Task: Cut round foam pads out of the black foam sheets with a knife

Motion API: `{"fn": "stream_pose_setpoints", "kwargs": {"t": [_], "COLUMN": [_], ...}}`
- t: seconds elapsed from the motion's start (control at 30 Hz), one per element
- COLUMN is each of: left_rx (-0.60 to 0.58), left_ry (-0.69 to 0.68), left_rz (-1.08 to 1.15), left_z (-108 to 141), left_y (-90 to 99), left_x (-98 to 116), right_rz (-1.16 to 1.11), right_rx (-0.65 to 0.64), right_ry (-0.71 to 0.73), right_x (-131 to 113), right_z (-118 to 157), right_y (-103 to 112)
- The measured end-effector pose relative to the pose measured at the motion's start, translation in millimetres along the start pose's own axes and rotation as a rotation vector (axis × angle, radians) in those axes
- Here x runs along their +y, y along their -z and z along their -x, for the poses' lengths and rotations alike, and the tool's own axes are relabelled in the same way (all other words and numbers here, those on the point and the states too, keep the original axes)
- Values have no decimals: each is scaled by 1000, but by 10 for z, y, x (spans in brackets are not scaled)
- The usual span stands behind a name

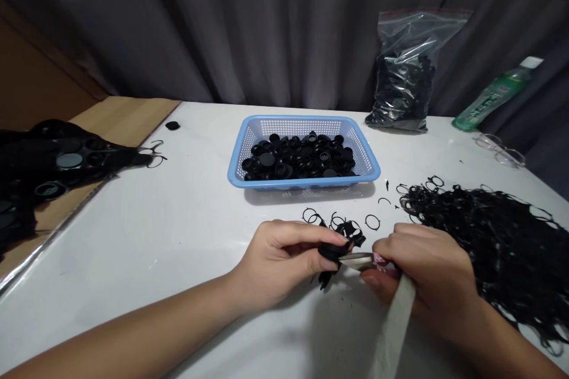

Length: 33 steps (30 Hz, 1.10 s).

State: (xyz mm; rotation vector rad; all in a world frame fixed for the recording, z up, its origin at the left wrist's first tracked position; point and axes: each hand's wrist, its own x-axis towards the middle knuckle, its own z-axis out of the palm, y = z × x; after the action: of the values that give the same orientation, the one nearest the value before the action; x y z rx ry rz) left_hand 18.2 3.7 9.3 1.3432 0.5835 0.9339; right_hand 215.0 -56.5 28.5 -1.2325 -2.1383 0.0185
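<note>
My left hand (280,257) pinches a round black rubber cap (331,250) between thumb and fingers, above the white table (186,237). In my right hand (435,266) is a pair of small scissors (355,260) with pointed metal blades; their tips meet the cap's edge. Pink shows where the fingers close around the handle, most of which is hidden. A pale cloth-like strip (393,331) hangs down from this grip. Just behind the cap lie thin black rings and trimmed scraps (351,230), partly covered by my left fingers.
A blue basket (306,182) holds many black caps. Black trimmings (493,243) are heaped at right. Sheets of black parts (66,157) lie on cardboard (137,115) at left, near a lone cap (172,125). Behind are a zip bag (402,86), green bottle (493,98) and glasses (502,151).
</note>
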Motion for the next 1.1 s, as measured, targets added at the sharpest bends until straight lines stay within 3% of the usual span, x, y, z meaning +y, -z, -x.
{"fn": "stream_pose_setpoints", "kwargs": {"t": [0.27, 0.77, 0.93, 1.0, 1.1], "left_rx": [-15, -43, -30, -24, -2], "left_ry": [-70, -20, 14, 34, 92], "left_rz": [-60, -4, 11, -3, -39], "left_z": [-13, 5, 1, -11, -27], "left_y": [3, 12, 7, 1, -11], "left_x": [7, -19, -9, -4, -12], "right_rz": [-24, -71, -189, -301, -478], "right_rx": [27, 60, 43, 50, 55], "right_ry": [-2, -49, -25, -69, -266], "right_x": [2, 46, 50, 33, -4], "right_z": [4, 44, -16, -13, 41], "right_y": [-7, -31, 22, 3, -69]}}
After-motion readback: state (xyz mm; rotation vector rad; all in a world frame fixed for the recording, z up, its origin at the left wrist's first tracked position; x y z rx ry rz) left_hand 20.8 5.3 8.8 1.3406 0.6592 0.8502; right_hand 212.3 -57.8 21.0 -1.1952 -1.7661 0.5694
